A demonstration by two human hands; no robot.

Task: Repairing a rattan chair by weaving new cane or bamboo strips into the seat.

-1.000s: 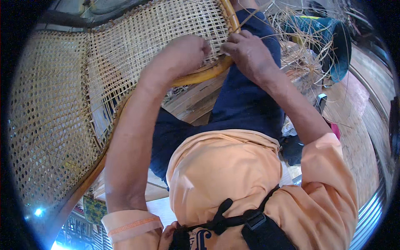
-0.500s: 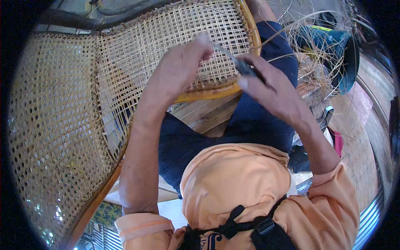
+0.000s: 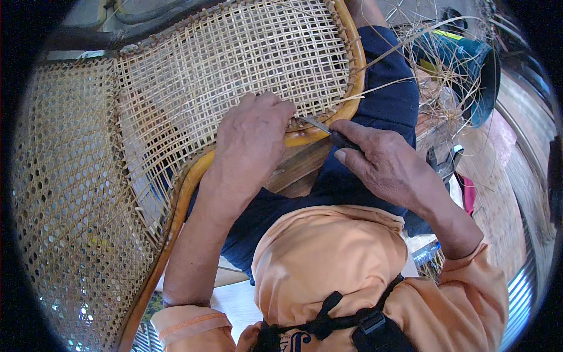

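Observation:
Across my lap lies a chair frame (image 3: 352,108) of curved yellow-brown wood, with an open cane weave (image 3: 252,53) of crossing strips. My right hand (image 3: 384,164) is closed round the dark handle of a thin-bladed knife (image 3: 315,123). Its narrow metal blade points left, the tip at the weave's near border just inside the wooden rim. Beside the tip, my left hand (image 3: 249,141) rests over the weave and rim, back up, fingers curled in. Whatever those fingers pinch is hidden beneath them.
A denser cane panel (image 3: 70,176) fills the left side. Loose cane strands (image 3: 437,76) tangle at the far right, next to a tipped dark teal bucket (image 3: 484,82). One long strip (image 3: 381,89) sticks out over the rim. Wooden boards (image 3: 293,170) show below the frame.
Both hands have come down from above the weave to its near edge. The knife's tip now meets the border. The woven frame has shifted slightly left.

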